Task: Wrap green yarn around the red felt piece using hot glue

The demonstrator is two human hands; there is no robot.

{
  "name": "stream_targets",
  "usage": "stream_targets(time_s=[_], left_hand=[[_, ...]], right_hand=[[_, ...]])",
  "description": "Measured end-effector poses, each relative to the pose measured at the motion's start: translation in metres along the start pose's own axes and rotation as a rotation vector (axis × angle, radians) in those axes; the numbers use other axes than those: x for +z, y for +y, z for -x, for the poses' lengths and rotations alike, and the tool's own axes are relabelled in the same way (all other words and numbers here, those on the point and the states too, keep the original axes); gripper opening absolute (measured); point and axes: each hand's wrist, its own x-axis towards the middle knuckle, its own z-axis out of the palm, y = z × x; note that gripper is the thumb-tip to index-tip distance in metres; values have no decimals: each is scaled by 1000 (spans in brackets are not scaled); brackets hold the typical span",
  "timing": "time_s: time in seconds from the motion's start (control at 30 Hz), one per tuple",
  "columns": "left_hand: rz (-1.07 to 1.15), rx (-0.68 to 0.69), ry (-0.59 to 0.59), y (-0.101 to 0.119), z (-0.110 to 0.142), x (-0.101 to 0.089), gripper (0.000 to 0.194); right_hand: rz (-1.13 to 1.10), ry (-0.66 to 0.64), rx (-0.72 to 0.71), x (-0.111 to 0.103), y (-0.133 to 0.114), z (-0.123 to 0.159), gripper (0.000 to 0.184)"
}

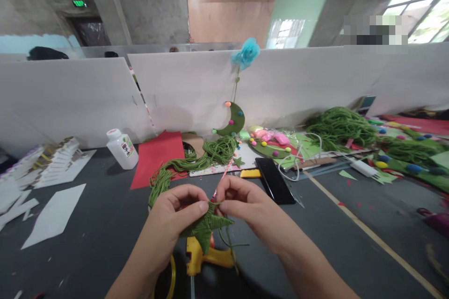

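A star wrapped in green yarn [206,226] is held up in front of me, one point facing down. My left hand [178,210] is closed on its upper left side, thumb and forefinger pinching near the top point. My right hand [242,201] pinches the green yarn at the star's upper edge, close to the left fingertips. A loose yarn end hangs to the right below the star. Under it on the table lies a yellow glue gun [213,257], partly hidden by the star.
Behind the hands lie red card [159,156], a skein of green yarn [163,182], a yellow cutter [250,174] and a black phone [275,180]. A white bottle [121,149] stands left. A felt moon [233,119] leans on the white partition [298,79]. A charger [365,168] lies right.
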Motion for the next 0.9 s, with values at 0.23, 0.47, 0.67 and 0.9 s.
stream_targets(time_s=[0.23, 0.47, 0.67, 0.9], left_hand=[[202, -135, -140, 2, -1, -3, 15], [266, -203, -256, -6, 0, -9, 14], [407, -298, -345, -15, -2, -8, 16], [461, -348, -434, -19, -5, -6, 15]], right_hand=[[51, 21, -47, 1, 0, 2, 16], [108, -68, -135, 0, 0, 2, 14], [214, -59, -219, 2, -3, 8, 6], [326, -31, -246, 3, -5, 13, 5]])
